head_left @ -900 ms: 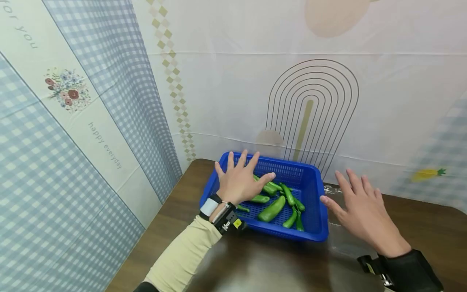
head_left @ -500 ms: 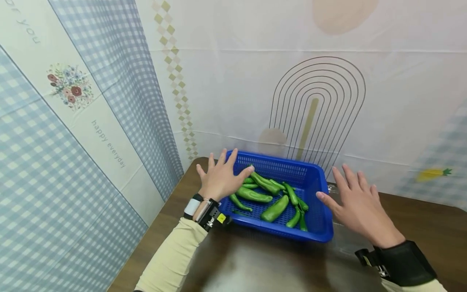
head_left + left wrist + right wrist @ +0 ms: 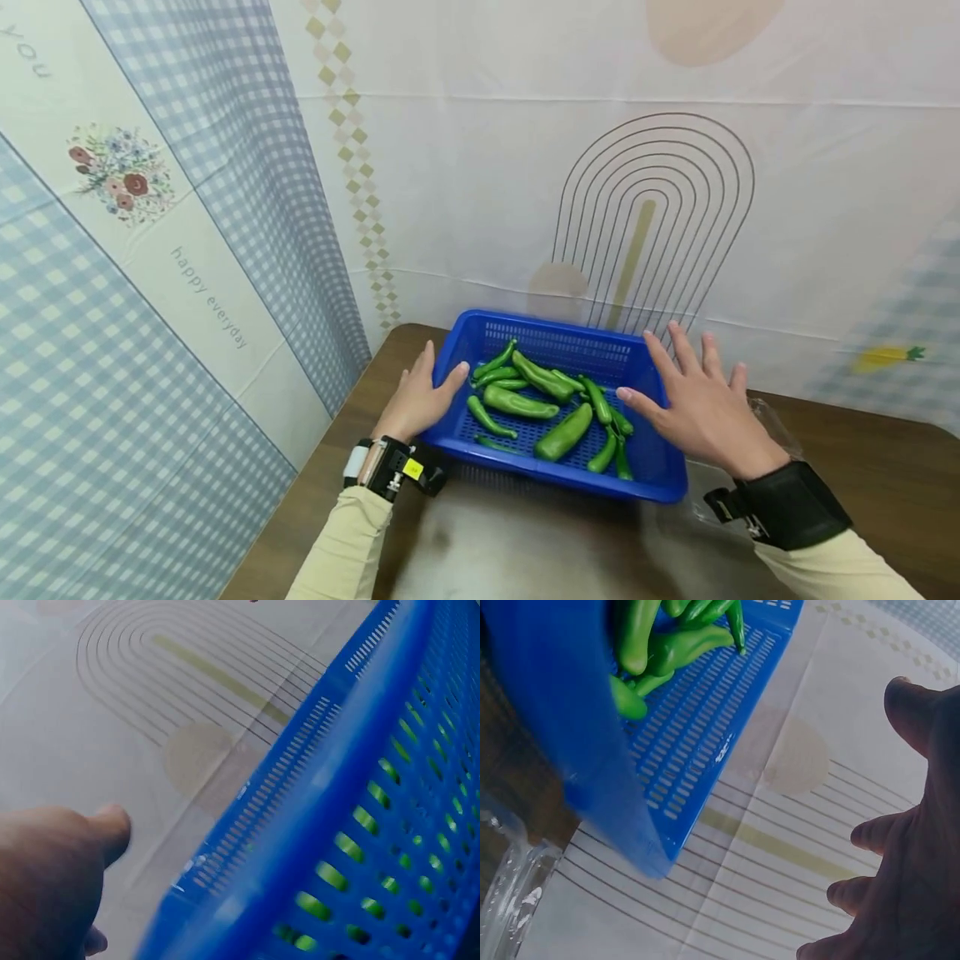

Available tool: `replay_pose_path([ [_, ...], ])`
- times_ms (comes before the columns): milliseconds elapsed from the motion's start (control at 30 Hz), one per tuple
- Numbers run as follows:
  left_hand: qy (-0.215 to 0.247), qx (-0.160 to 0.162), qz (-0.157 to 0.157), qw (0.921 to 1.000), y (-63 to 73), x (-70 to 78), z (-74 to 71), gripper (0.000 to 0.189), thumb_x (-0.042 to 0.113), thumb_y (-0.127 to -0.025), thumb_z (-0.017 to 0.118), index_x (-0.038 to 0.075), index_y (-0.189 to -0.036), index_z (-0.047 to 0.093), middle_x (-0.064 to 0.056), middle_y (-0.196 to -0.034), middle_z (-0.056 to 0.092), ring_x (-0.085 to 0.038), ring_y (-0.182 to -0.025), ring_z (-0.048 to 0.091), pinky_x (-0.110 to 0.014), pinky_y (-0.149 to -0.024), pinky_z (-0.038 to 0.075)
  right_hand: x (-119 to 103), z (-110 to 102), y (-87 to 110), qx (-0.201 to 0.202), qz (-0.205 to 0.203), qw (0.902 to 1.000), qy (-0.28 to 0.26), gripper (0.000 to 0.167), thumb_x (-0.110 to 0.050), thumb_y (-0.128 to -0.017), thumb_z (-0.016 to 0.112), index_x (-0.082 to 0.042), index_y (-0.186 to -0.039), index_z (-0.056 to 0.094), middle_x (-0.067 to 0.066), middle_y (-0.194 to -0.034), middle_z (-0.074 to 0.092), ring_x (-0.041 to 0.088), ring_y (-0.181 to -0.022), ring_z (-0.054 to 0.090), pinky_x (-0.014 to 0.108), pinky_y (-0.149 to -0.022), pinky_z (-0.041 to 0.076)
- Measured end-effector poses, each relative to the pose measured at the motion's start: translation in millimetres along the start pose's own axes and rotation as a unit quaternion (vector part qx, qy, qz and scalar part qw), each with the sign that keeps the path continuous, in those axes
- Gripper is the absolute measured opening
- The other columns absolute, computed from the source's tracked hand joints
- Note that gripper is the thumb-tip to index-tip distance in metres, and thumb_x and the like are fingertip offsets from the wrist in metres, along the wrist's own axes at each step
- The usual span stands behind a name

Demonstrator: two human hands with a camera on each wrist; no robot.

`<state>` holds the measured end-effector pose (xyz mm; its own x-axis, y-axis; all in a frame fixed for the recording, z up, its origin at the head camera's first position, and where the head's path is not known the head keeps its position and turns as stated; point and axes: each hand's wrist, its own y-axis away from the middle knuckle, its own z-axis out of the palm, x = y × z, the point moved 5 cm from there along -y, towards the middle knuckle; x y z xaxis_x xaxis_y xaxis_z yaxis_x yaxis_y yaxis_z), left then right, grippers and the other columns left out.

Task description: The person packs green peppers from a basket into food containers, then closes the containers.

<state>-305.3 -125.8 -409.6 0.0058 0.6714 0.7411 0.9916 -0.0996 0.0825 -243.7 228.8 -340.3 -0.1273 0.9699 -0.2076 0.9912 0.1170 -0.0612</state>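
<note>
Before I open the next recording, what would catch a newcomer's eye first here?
The blue perforated plastic basket on the brown table, with green chili peppers scattered inside, likely draws the eye first. Next come the left hand beside the basket's left end and the outspread right hand at its right end.

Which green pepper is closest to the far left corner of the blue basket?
The slim pepper lying slantwise, one end pointing toward the far wall of the blue basket; no other pepper lies between it and that corner.
</note>
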Motion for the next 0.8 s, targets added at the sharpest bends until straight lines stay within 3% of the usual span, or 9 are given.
replay_pose_path([
  [167, 0.08, -0.022, -0.018, 0.9964, -6.6, -19.0, 8.7, 0.085, 0.049, -0.106, 0.052, 0.024, -0.169, 0.001, -0.015, -0.174, 0.022, -0.042, -0.155, 0.033, -0.062, -0.124, 0.03, -13, 5, -16.5, -0.022, -0.015, 0.9996, 0.005, 0.099, -0.079, -0.098, 0.039, -0.018, -0.169, 0.008, 0.024, -0.175, -0.004, 0.062, -0.154, -0.01, 0.09, -0.108, -0.003],
  [400, 0.181, -0.013, -0.017, 0.9832, -16.9, -27.7, 13.5, 0.076, 0.013, -0.107, 0.05, 0.023, -0.169, 0.009, -0.013, -0.175, 0.018, -0.036, -0.157, 0.029, -0.059, -0.128, 0.024, -28, 14, -41.4, -0.047, -0.041, 0.9979, 0.015, 0.098, -0.078, -0.098, 0.039, -0.018, -0.169, 0.011, 0.026, -0.174, 0.003, 0.063, -0.154, -0.001, 0.09, -0.108, 0.0],
  [800, 0.21, 0.0, -0.032, 0.9772, -23.2, -34.9, 13.2, 0.075, 0.009, -0.106, 0.05, 0.024, -0.169, 0.012, -0.013, -0.175, 0.02, -0.038, -0.158, 0.028, -0.061, -0.127, 0.024, -65, 36, -76.9, -0.076, -0.103, 0.9914, 0.024, 0.089, -0.067, -0.102, 0.045, -0.016, -0.169, 0.017, 0.026, -0.174, 0.011, 0.061, -0.154, 0.009, 0.083, -0.115, 0.011],
])
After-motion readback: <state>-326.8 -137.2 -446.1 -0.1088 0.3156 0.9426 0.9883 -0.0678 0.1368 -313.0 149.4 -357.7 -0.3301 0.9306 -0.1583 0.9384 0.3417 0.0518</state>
